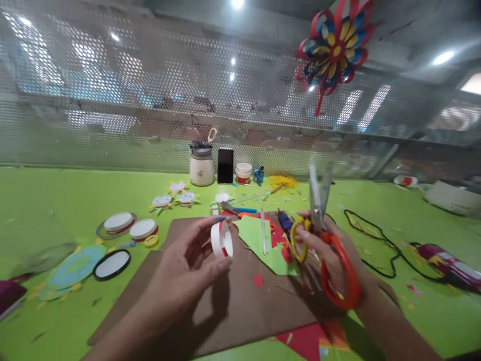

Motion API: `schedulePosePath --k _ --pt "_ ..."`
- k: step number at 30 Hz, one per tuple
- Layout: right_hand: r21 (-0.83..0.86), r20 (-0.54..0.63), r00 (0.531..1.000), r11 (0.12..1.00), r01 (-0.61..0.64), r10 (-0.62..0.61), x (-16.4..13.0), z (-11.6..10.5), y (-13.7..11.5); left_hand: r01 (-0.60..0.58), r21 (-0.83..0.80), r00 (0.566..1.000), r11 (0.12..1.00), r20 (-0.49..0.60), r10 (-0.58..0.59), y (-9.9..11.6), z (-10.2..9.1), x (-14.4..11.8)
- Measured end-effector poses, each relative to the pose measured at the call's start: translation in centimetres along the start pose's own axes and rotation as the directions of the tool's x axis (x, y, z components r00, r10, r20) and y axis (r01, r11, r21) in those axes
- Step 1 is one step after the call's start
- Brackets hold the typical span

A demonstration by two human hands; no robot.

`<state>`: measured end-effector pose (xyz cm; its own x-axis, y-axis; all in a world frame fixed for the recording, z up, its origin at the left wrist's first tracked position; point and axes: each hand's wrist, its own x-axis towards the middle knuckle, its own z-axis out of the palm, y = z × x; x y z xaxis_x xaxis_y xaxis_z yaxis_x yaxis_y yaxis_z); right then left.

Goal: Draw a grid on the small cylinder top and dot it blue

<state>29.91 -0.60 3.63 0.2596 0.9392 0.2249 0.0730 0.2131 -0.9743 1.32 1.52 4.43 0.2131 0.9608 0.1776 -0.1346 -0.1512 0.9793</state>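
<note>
My left hand (188, 265) pinches a small white ring (221, 239) with red patches by its edge, raised above the brown board (240, 306). In my right hand (323, 250) is a pair of scissors (318, 205) with one yellow and one red handle loop. Its blades point up and stand apart, away from the ring. Below and between the hands lie a light green paper sheet (251, 233), a clear-bodied pen or cutter (264, 235) and a red paper disc (257, 280). A dark blue glue gun (285, 220) rests just left of the scissors.
White lids (118, 221) and small flower-like discs (161, 201) lie at the left. A white jar (202, 168), a phone (225, 166) and a tub (244, 172) stand at the back. A purple glue gun (449, 260) with a black cord is at right. Overhead hangs a paper flower (337, 50).
</note>
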Motion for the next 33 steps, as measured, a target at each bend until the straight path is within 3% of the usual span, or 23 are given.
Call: schedulePosePath --k 3,9,17,24,29,33 --pt "-0.239 0.179 0.984 0.971 0.02 0.024 -1.2 0.7 -0.5 -0.098 0.108 0.993 0.989 -0.053 0.104 -0.2 -0.1 -0.1" --pt "-0.511 0.42 0.902 0.793 0.331 -0.105 -1.2 0.9 -0.9 -0.156 0.156 0.976 0.975 -0.128 0.177 -0.1 0.0 -0.1" --pt "-0.572 0.484 0.875 0.743 0.348 -0.038 -1.4 0.8 -1.3 -0.102 0.251 0.972 0.963 -0.182 0.15 -0.2 -0.4 0.3" --pt "-0.589 0.518 0.85 0.681 0.435 -0.094 -1.8 0.6 -0.7 -0.13 0.351 0.952 0.927 -0.217 0.216 -0.4 -0.4 0.5" --pt "-0.616 0.54 0.797 0.519 0.592 -0.268 -2.7 0.9 0.2 -0.094 0.3 0.969 0.949 -0.193 0.157 -0.9 -0.7 0.6" --pt "-0.635 0.586 0.742 0.384 0.67 -0.326 -3.3 1.1 0.5 -0.133 0.319 0.966 0.938 -0.17 0.195 -1.4 -1.1 0.7"
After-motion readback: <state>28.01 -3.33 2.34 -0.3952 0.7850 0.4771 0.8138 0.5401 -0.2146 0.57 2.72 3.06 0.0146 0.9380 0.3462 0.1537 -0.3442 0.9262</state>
